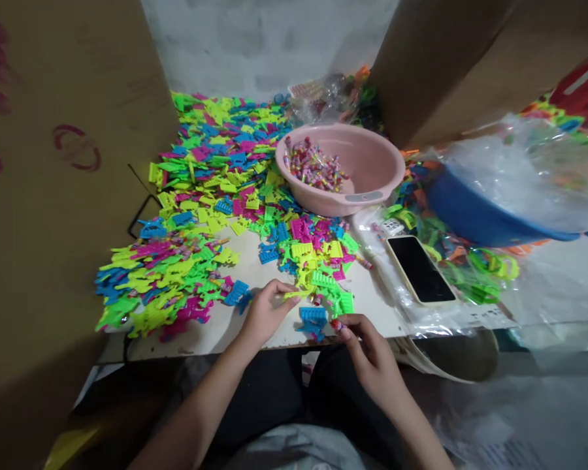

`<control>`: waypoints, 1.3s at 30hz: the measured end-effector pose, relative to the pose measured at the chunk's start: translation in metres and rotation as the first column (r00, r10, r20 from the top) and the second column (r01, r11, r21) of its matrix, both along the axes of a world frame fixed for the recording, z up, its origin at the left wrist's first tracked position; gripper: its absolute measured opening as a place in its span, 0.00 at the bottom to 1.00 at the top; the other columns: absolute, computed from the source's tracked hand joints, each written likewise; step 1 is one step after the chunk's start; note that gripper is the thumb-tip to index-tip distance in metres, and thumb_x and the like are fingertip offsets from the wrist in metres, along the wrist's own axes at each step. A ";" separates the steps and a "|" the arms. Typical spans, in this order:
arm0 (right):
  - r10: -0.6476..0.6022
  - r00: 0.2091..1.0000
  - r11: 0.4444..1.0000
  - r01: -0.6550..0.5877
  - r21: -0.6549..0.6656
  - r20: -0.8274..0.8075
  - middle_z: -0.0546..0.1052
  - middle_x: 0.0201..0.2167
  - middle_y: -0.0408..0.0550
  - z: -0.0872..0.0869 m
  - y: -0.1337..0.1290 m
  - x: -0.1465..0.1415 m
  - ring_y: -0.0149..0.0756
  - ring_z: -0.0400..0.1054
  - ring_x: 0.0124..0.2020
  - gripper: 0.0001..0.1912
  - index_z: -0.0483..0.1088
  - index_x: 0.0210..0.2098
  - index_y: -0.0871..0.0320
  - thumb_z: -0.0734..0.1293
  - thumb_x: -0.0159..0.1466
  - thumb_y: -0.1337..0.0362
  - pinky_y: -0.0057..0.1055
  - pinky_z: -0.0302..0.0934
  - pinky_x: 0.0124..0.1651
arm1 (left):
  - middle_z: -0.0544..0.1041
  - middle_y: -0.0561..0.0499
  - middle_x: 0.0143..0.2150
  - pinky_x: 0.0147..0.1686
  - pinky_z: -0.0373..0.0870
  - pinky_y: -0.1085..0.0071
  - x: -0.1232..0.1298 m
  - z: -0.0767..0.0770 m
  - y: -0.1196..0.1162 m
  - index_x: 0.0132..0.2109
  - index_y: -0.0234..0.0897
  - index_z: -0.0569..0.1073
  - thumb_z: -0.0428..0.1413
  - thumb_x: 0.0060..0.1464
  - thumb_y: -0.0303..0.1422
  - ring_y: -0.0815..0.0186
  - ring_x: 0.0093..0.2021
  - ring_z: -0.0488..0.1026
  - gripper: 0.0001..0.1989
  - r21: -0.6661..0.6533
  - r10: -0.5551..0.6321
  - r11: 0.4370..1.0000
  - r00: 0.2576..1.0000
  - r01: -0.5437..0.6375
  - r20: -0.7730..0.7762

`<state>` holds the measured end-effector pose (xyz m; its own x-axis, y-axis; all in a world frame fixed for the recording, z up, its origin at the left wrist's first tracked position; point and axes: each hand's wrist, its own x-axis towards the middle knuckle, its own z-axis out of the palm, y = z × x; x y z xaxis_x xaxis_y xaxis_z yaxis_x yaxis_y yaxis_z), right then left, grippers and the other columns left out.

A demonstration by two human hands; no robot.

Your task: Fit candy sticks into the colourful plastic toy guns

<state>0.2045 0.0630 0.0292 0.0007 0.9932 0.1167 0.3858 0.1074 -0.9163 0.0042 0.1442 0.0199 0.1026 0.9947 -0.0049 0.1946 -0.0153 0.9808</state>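
judging from layout, partway is reached: a pile (176, 277) is gathered left of the left hand (264, 316), closed on a yellow piece (298, 294); loose pieces (301, 249) are left beyond the right hand (375, 359), pinched on a red-tipped stick (336, 324).

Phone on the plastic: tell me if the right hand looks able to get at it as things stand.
Probably yes: the phone lies uncovered and nothing tall stands between it and the right hand, though that hand already holds a small red-ended piece.
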 end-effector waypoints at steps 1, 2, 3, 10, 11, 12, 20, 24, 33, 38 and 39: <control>0.013 1.000 1.000 -0.012 0.026 -0.021 0.76 0.34 0.46 0.003 -0.002 -0.006 0.35 0.71 0.36 0.09 0.67 0.40 0.55 0.59 0.69 0.58 0.28 0.65 0.40 | 0.78 0.49 0.35 0.44 0.67 0.67 0.000 0.005 -0.005 0.31 0.38 0.70 0.61 0.47 0.37 0.61 0.40 0.74 0.09 -0.033 -0.021 0.999 0.999 0.023 0.045; 0.022 0.999 0.999 -0.019 0.050 -0.042 0.76 0.35 0.46 0.007 -0.004 -0.011 0.35 0.71 0.37 0.08 0.67 0.41 0.54 0.59 0.69 0.59 0.28 0.65 0.40 | 0.78 0.50 0.34 0.41 0.67 0.68 -0.001 0.010 -0.011 0.31 0.38 0.71 0.62 0.46 0.37 0.62 0.38 0.74 0.10 -0.071 -0.044 0.996 0.994 0.051 0.095; 0.030 0.998 0.997 -0.026 0.068 -0.060 0.75 0.35 0.45 0.011 -0.006 -0.015 0.35 0.71 0.38 0.07 0.66 0.43 0.54 0.58 0.69 0.60 0.28 0.65 0.41 | 0.77 0.51 0.32 0.39 0.68 0.70 -0.001 0.016 -0.018 0.31 0.37 0.71 0.64 0.45 0.37 0.63 0.36 0.73 0.10 -0.109 -0.067 0.990 0.987 0.084 0.145; 0.204 0.978 0.977 -0.207 0.055 0.045 0.74 0.36 0.46 0.032 -0.011 -0.032 0.34 0.69 0.36 0.05 0.65 0.42 0.54 0.58 0.69 0.64 0.29 0.64 0.40 | 0.74 0.53 0.30 0.33 0.67 0.75 -0.005 0.041 -0.052 0.33 0.35 0.77 0.66 0.44 0.35 0.68 0.33 0.71 0.10 -0.212 -0.146 0.947 0.911 0.241 0.387; 0.226 0.973 0.972 -0.229 0.051 0.052 0.74 0.36 0.46 0.031 -0.012 -0.033 0.34 0.69 0.36 0.05 0.64 0.42 0.54 0.58 0.69 0.64 0.28 0.64 0.39 | 0.74 0.53 0.30 0.32 0.67 0.76 -0.005 0.042 -0.055 0.35 0.36 0.76 0.66 0.44 0.35 0.68 0.32 0.71 0.11 -0.237 -0.116 0.945 0.911 0.223 0.395; 0.234 0.971 0.970 -0.237 0.048 0.052 0.74 0.35 0.46 0.029 -0.014 -0.034 0.33 0.69 0.35 0.04 0.64 0.41 0.55 0.58 0.69 0.65 0.28 0.64 0.38 | 0.74 0.54 0.30 0.31 0.67 0.76 -0.005 0.043 -0.056 0.36 0.37 0.76 0.66 0.43 0.35 0.69 0.31 0.71 0.13 -0.267 -0.080 0.943 0.913 0.199 0.399; 0.112 0.990 0.993 -0.107 0.055 -0.090 0.74 0.37 0.44 0.028 -0.017 -0.033 0.33 0.70 0.40 0.05 0.65 0.44 0.52 0.60 0.69 0.65 0.27 0.65 0.42 | 0.76 0.53 0.31 0.30 0.68 0.76 -0.004 0.046 -0.064 0.34 0.37 0.73 0.66 0.42 0.32 0.68 0.31 0.72 0.11 -0.230 -0.013 0.970 0.968 0.073 0.252; 0.084 0.984 0.994 -0.071 0.086 -0.154 0.74 0.37 0.43 0.030 -0.018 -0.032 0.32 0.70 0.40 0.06 0.65 0.44 0.51 0.60 0.68 0.66 0.26 0.65 0.42 | 0.77 0.53 0.30 0.32 0.68 0.76 -0.008 0.048 -0.067 0.33 0.39 0.75 0.64 0.45 0.31 0.68 0.32 0.72 0.07 -0.133 -0.065 0.987 0.982 0.090 0.178; 0.093 0.986 0.985 -0.071 0.155 -0.139 0.71 0.40 0.46 0.029 -0.022 -0.036 0.33 0.68 0.43 0.08 0.62 0.43 0.52 0.62 0.66 0.71 0.30 0.64 0.45 | 0.77 0.52 0.31 0.34 0.68 0.75 -0.007 0.049 -0.069 0.33 0.39 0.74 0.64 0.47 0.30 0.67 0.33 0.73 0.06 -0.086 -0.093 0.990 0.973 0.113 0.213; 0.215 0.977 0.964 -0.213 0.158 0.002 0.71 0.42 0.49 0.033 -0.020 -0.032 0.35 0.68 0.44 0.08 0.59 0.40 0.53 0.60 0.66 0.72 0.32 0.64 0.45 | 0.75 0.54 0.32 0.34 0.67 0.76 -0.007 0.048 -0.072 0.34 0.39 0.72 0.62 0.50 0.30 0.68 0.33 0.72 0.05 -0.074 -0.091 0.992 0.983 0.104 0.160; 0.242 0.969 0.959 -0.247 0.141 0.051 0.71 0.43 0.50 0.034 -0.020 -0.031 0.36 0.69 0.44 0.08 0.59 0.40 0.53 0.60 0.66 0.72 0.33 0.64 0.45 | 0.75 0.54 0.31 0.34 0.67 0.76 -0.008 0.048 -0.073 0.34 0.39 0.71 0.61 0.51 0.30 0.69 0.33 0.72 0.05 -0.076 -0.092 0.992 0.984 0.104 0.154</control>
